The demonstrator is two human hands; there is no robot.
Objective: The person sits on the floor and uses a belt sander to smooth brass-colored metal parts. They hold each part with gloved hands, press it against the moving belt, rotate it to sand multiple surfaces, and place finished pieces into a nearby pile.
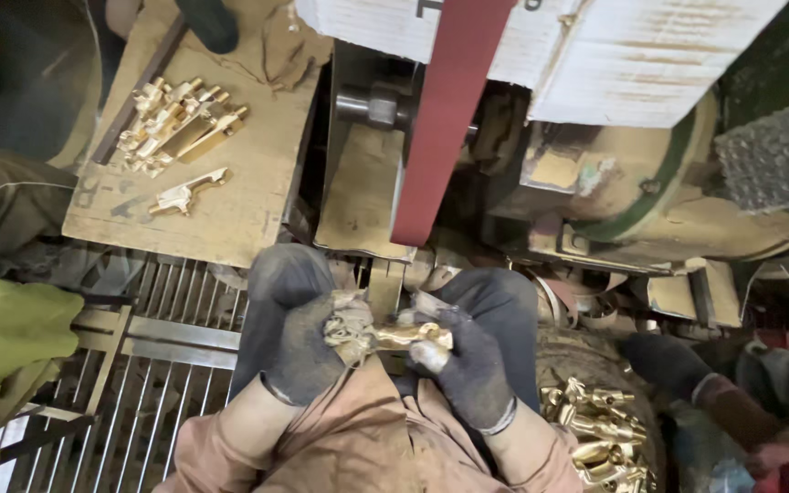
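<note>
Both of my hands wear dark, worn gloves and meet just below the red-brown sanding belt [447,119]. My left hand [308,342] grips the left end of a brass fitting [393,336], with a frayed bit of rag bunched around it. My right hand [463,365] holds the fitting's right end, fingers curled over it. The fitting lies level between the two hands, above my knees and apart from the belt.
A dusty wooden board [239,173] at upper left carries a pile of brass fittings [175,123] and one single piece [184,194]. More brass parts [600,429] heap at lower right. Another person's dark-gloved hand [668,361] reaches in from the right. A metal grate [157,365] lies below left.
</note>
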